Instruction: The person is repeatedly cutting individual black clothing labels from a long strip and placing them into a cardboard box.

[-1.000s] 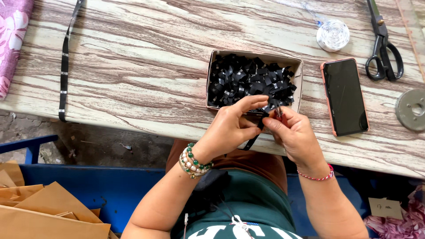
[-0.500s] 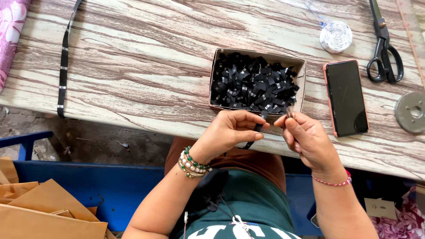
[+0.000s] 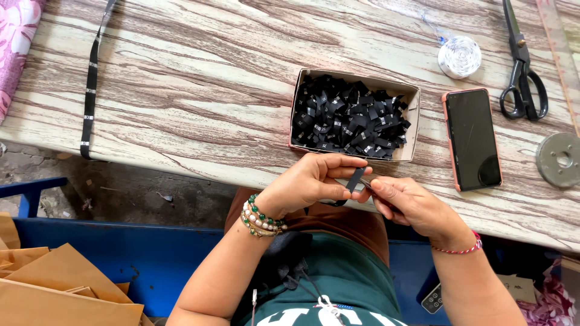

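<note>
Both hands' fingers [image 3: 353, 192] pinch a black label strip [image 3: 354, 179], upright, tilted slightly right.

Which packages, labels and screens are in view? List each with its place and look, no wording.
Cardboard box: table middle, open, rectangular, pale walls.
Black labels: heaped in the box, small folded pieces with white marks.
Single black label: pinched between left hand and right hand, below the box.
Phone: right of the box, dark screen, orange-pink case.
Black label tape: long strip, table's left, hanging over the edge.
</note>
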